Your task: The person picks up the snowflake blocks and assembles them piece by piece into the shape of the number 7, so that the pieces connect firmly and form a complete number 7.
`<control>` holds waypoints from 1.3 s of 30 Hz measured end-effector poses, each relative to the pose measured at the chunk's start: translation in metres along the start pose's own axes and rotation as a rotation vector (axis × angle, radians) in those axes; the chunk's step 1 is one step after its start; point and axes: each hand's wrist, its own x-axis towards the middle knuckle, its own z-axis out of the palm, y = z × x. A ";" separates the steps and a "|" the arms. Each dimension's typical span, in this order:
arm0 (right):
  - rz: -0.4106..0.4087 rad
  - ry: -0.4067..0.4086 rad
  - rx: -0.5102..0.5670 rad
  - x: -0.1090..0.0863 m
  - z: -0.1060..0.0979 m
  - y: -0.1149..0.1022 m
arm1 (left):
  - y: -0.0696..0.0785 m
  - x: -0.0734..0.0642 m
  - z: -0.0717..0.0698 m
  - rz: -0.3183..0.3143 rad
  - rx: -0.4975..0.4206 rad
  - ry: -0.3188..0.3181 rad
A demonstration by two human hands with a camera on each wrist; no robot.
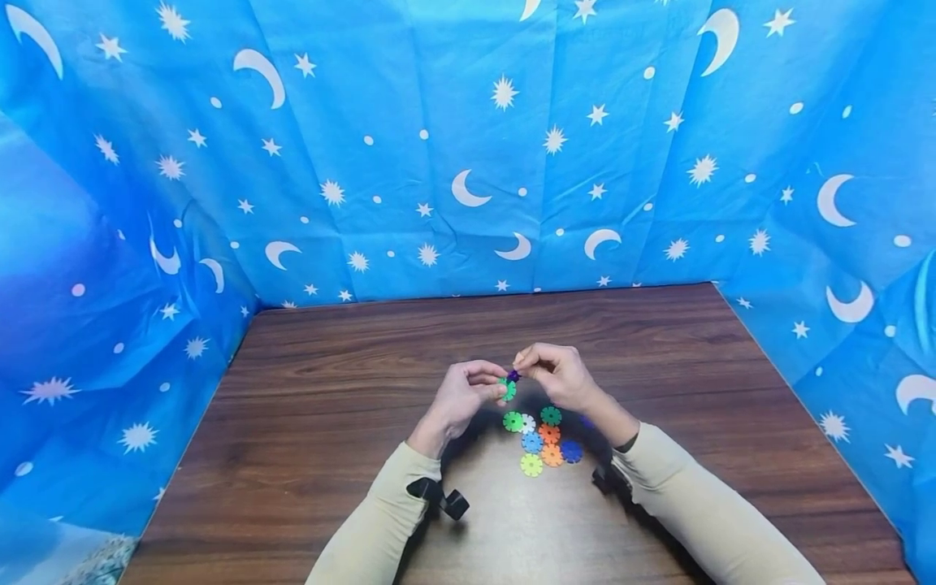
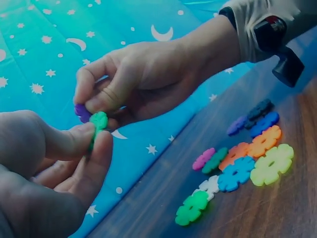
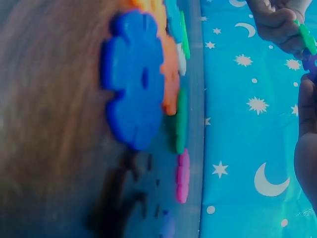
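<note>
Above the table my left hand [image 1: 459, 398] pinches a green notched disc [image 1: 508, 391] between thumb and fingers. My right hand [image 1: 561, 375] holds a purple notched disc [image 1: 513, 375] by its edge. In the left wrist view the purple disc [image 2: 82, 113] meets the upper edge of the green disc [image 2: 99, 121], the two set at an angle to each other. Fingertips of both hands cover part of each disc. At the right edge of the right wrist view the green disc [image 3: 307, 37] stands over the purple one [image 3: 310, 64].
Several flower-shaped discs lie on the wooden table [image 1: 329, 439] below the hands, among them a yellow-green disc [image 1: 531, 465], a light blue disc [image 1: 531, 441] and a dark blue disc [image 3: 133, 79]. A pink disc [image 2: 203, 158] lies farther off. Blue star-patterned cloth [image 1: 409, 162] surrounds the table.
</note>
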 end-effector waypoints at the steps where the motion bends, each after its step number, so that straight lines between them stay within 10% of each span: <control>1: -0.007 -0.001 0.003 0.001 0.000 -0.001 | 0.000 0.000 0.000 0.013 -0.003 0.005; 27: 0.153 -0.160 -0.067 0.005 -0.005 -0.007 | 0.003 -0.002 -0.010 -0.004 0.081 0.006; 39: 0.267 -0.168 -0.145 -0.005 0.001 0.025 | 0.002 -0.005 -0.014 -0.001 0.072 0.069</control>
